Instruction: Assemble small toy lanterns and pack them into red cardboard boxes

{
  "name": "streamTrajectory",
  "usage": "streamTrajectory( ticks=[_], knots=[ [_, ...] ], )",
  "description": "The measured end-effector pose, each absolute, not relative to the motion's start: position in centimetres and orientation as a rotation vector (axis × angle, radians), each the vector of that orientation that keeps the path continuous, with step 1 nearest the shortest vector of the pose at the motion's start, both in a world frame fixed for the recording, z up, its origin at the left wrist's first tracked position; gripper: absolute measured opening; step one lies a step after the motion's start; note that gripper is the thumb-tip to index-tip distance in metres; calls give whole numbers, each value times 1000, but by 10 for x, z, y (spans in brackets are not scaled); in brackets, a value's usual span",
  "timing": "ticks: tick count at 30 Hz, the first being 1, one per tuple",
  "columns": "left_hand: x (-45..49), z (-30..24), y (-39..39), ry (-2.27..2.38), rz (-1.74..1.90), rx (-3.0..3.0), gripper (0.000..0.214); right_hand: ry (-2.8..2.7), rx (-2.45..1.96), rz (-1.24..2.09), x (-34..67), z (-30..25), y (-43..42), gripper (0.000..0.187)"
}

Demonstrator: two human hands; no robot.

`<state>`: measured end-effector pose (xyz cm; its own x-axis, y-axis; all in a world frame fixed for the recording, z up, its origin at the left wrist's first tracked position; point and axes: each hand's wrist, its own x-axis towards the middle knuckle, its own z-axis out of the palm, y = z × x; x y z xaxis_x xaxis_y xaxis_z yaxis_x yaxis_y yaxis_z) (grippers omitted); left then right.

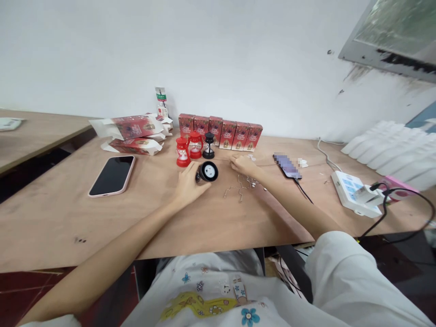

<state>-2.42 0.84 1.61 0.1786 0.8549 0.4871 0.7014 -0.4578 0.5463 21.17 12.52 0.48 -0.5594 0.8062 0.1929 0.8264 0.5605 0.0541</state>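
My left hand is wrapped round a small black lantern lying on its side on the wooden table, its round base facing me. My right hand rests on the table just right of it, fingers curled and reaching toward the back; whether it holds anything is hidden. Thin wire handles lie just in front of my right hand. Behind stand two red lanterns and one upright black lantern.
A row of several red boxes lines the wall, with flattened red boxes and a bottle to the left. A pink-cased phone lies left; another phone on a cable and a white power strip lie right.
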Motion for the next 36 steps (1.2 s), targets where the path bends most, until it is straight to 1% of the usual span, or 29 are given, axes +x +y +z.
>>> streamTrajectory(
  ticks=[5,9,11,13,16,19,25,32,36],
  knots=[
    [-26,15,8,1583,1033,2358,38,-2399,-1313,-110,204,8,113,23],
    [-25,15,7,1691,884,2438,35,-2043,-974,201,187,15,80,14],
    [-24,15,6,1693,843,2457,34,-1936,-838,286,179,19,56,15],
    [-24,15,6,1682,830,2474,35,-1922,-771,257,173,21,34,17],
    [-23,15,6,1674,823,2497,33,-1975,-705,127,168,19,13,20],
    [-23,14,6,1659,809,2517,33,-1951,-682,27,167,11,11,22],
    [-22,15,4,1624,785,2537,38,-1894,-661,-126,169,-2,21,18],
    [-22,14,4,1572,805,2547,35,-1944,-628,-80,167,-7,19,16],
    [-22,13,4,1521,823,2561,38,-1925,-604,-140,167,-7,18,12]
  ],
)
